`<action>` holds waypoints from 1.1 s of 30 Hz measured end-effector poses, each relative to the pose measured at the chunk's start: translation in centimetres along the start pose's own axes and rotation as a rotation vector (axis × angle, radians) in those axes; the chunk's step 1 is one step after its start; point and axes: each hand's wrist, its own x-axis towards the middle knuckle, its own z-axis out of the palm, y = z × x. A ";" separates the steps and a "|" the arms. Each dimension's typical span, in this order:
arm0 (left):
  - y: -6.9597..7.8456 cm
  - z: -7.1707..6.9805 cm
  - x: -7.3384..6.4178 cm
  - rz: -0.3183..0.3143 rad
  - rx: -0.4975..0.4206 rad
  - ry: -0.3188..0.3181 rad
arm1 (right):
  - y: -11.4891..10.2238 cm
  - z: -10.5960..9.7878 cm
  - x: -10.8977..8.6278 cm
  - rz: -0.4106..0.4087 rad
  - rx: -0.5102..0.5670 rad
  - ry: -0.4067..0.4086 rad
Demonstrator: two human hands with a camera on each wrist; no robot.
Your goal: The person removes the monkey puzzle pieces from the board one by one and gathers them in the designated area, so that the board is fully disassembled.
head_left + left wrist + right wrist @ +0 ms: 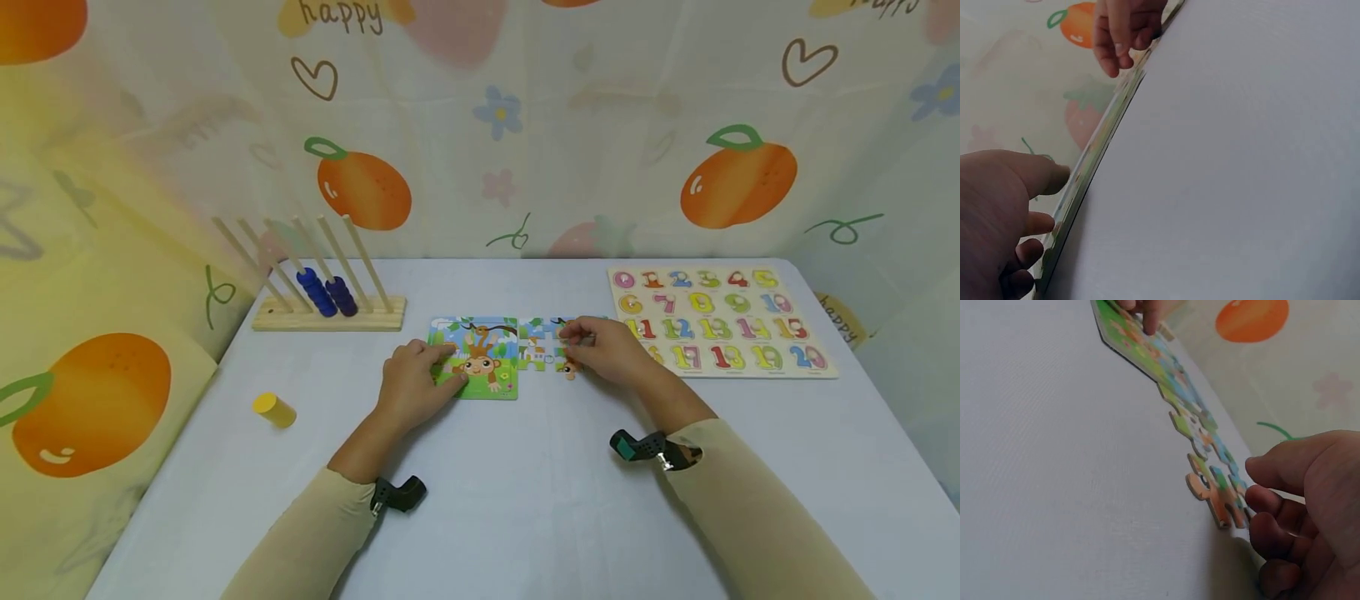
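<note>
In the head view my left hand (412, 379) rests on the left part of a monkey picture puzzle (491, 354), its thumb and index finger spread over the board. The left wrist view shows the board (1088, 165) nearly edge-on under the fingertips. My right hand (611, 354) is over loose jigsaw pieces to the right of the board, partly covering them. In the right wrist view its bent fingers (1272, 528) are close beside an orange-and-green jigsaw piece (1213, 494), with nothing visible between thumb and fingertips. More jigsaw pieces (532, 354) lie against the board's right edge.
A wooden peg stand (330, 321) with blue rings on two pegs stands at the back left. A yellow cylinder (275, 411) lies in front of it. At the right, a number puzzle board (720, 287) lies flat beyond my right hand. A patterned cloth hangs behind the table.
</note>
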 end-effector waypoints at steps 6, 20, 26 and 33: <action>0.8 0.3 0.4 0.035 0.007 0.014 | -1.7 -0.3 0.4 0.017 0.007 -0.029; 1.7 1.2 1.5 0.113 -0.015 -0.012 | -4.8 1.5 1.8 -0.107 0.107 -0.188; 1.3 1.4 1.7 0.124 0.003 -0.017 | -5.4 2.6 3.1 -0.162 0.131 -0.230; 1.1 1.6 1.8 0.128 0.013 -0.003 | -6.6 3.6 4.4 -0.183 0.101 -0.277</action>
